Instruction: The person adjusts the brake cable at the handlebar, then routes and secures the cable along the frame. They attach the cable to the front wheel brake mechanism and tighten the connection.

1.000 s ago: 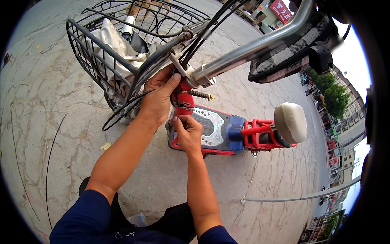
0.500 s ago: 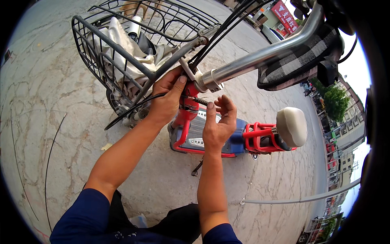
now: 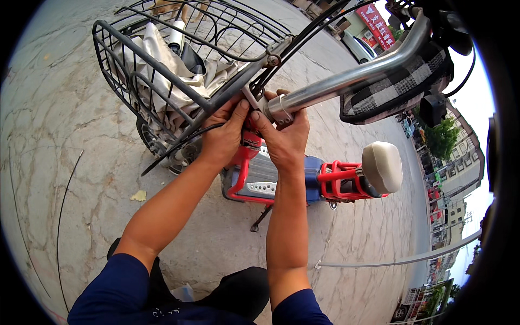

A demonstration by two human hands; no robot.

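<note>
A black cable [image 3: 187,142] runs into my left hand [image 3: 223,138], which is closed round it beside the steering column, thumb on top. Fingers of my right hand [image 3: 288,142] wrap behind the handlebar stem [image 3: 280,110] at its metal clamp, and some fingertips show on its far side. Its thumb meets my left thumb in front of the stem. The cable's end is hidden between my hands. Below them the red frame tube [image 3: 250,143] of a small electric scooter shows.
A black wire basket [image 3: 154,62] with crumpled silvery cloth [image 3: 146,49] sits at the front left. The silver handlebar [image 3: 357,70] with a checked grip cover [image 3: 398,86] extends right. The cream saddle [image 3: 382,167] stands behind. Thin black cable lengths [image 3: 60,216] lie on the paved ground at left.
My right hand has moved up from beside the cable's spring-covered end and now wraps round the stem. That cable end is no longer visible. My left hand stays nearly in place.
</note>
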